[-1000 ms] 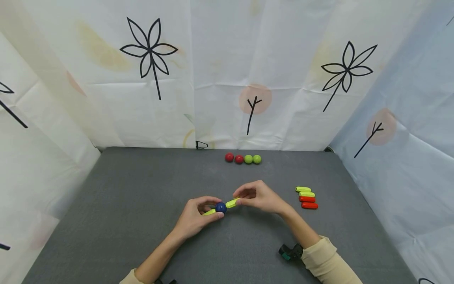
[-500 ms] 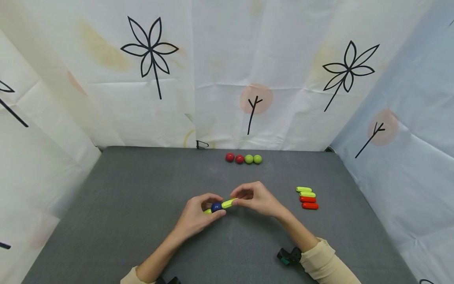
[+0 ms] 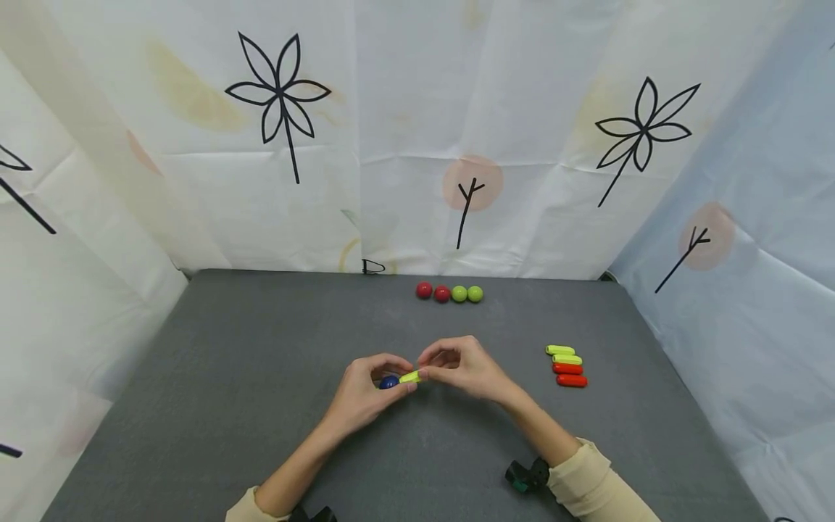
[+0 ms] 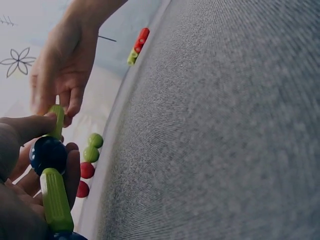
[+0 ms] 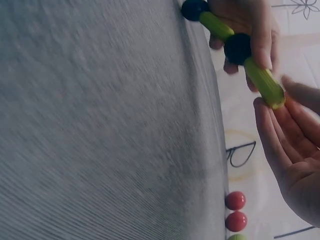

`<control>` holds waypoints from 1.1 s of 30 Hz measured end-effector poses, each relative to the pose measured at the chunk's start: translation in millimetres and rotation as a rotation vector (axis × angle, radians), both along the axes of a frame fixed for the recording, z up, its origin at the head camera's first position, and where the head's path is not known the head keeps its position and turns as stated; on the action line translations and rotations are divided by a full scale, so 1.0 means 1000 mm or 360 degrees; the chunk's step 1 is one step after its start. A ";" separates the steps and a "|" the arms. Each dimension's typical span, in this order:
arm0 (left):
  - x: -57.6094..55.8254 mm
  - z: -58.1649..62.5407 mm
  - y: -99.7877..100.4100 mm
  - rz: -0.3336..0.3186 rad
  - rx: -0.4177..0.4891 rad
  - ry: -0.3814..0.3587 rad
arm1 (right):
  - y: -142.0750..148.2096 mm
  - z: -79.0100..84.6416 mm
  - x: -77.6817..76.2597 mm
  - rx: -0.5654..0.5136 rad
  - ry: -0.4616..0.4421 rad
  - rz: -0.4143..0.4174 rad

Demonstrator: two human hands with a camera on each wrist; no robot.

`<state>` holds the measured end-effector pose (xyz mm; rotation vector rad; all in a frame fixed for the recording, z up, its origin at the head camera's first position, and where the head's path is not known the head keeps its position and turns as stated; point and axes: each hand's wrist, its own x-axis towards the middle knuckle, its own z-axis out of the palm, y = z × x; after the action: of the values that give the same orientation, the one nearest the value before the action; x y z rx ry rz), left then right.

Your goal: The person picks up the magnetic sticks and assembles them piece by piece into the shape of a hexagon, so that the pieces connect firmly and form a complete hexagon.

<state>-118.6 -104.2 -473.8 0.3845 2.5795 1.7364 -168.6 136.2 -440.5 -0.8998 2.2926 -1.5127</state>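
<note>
Two dark blue balls and two yellow-green building-toy rods form a chain between the hands. My left hand (image 3: 360,395) holds it around the middle blue ball (image 4: 49,155), its thumb on the outer yellow-green rod (image 5: 264,84). The inner yellow-green rod (image 4: 56,201) runs back under the left palm to the end blue ball (image 5: 194,9); in the head view the palm hides most of this part. My right hand (image 3: 471,370) has its thumb and fingertips about the outer rod's free end, lightly pinching it.
On the grey table (image 3: 274,326), two red balls (image 3: 433,292) and two green balls (image 3: 467,293) line up at the back edge. Two yellow-green rods (image 3: 562,354) and two red rods (image 3: 570,375) lie stacked side by side at the right. Patterned white cloth (image 3: 404,130) encloses the table.
The outer rod, first apart from the middle blue ball, now meets it. The right hand has moved left toward the left hand, and the ball has slipped deeper into the left hand's grasp.
</note>
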 end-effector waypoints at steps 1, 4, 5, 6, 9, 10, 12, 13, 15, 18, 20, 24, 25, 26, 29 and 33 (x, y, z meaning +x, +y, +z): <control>0.000 0.000 0.000 0.0001 0.0004 -0.0005 | 0.000 0.001 -0.003 0.0002 0.0011 -0.0015; 0.000 0.000 0.001 0.0014 0.0014 -0.0022 | 0.002 0.006 -0.016 0.0009 0.0022 -0.0104; 0.000 0.000 0.001 0.0016 0.0014 -0.0026 | 0.003 0.008 -0.021 0.0008 0.0015 -0.0137; 0.000 0.000 0.001 0.0018 0.0014 -0.0030 | 0.003 0.009 -0.027 0.0010 0.0010 -0.0164; 0.000 -0.001 0.002 0.0019 0.0017 -0.0041 | 0.003 0.011 -0.047 0.0027 0.0006 -0.0239; 0.000 -0.001 0.003 0.0019 0.0018 -0.0046 | 0.003 0.012 -0.054 0.0032 0.0007 -0.0259; 0.001 -0.001 0.003 0.0022 0.0021 -0.0054 | 0.002 0.011 -0.068 0.0027 -0.0009 -0.0294; 0.001 -0.001 0.003 0.0024 0.0019 -0.0057 | 0.002 0.010 -0.074 0.0030 -0.0009 -0.0313; 0.002 -0.001 0.003 0.0024 0.0015 -0.0066 | 0.000 0.008 -0.086 0.0038 -0.0022 -0.0355; 0.002 -0.001 0.004 0.0024 0.0009 -0.0070 | -0.004 0.005 -0.101 0.0068 -0.0058 -0.0427; 0.002 -0.001 0.004 0.0025 0.0007 -0.0071 | -0.008 0.002 -0.109 0.0088 -0.0099 -0.0467; 0.002 -0.002 0.004 0.0027 0.0008 -0.0072 | -0.015 -0.005 -0.121 0.0098 -0.0169 -0.0506; 0.003 -0.002 0.003 0.0027 0.0009 -0.0074 | -0.017 -0.007 -0.124 0.0097 -0.0185 -0.0511; 0.003 -0.002 0.003 0.0027 0.0010 -0.0075 | -0.019 -0.008 -0.126 0.0095 -0.0192 -0.0515; 0.003 -0.002 0.003 0.0023 0.0010 -0.0076 | -0.023 -0.012 -0.132 0.0073 -0.0241 -0.0538; 0.002 -0.002 0.003 0.0017 0.0005 -0.0060 | -0.025 -0.013 -0.136 0.0054 -0.0298 -0.0567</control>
<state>-116.6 -100.7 -475.9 0.3350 2.5584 1.7338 -304.4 110.9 -453.0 -0.3318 2.4189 -1.6064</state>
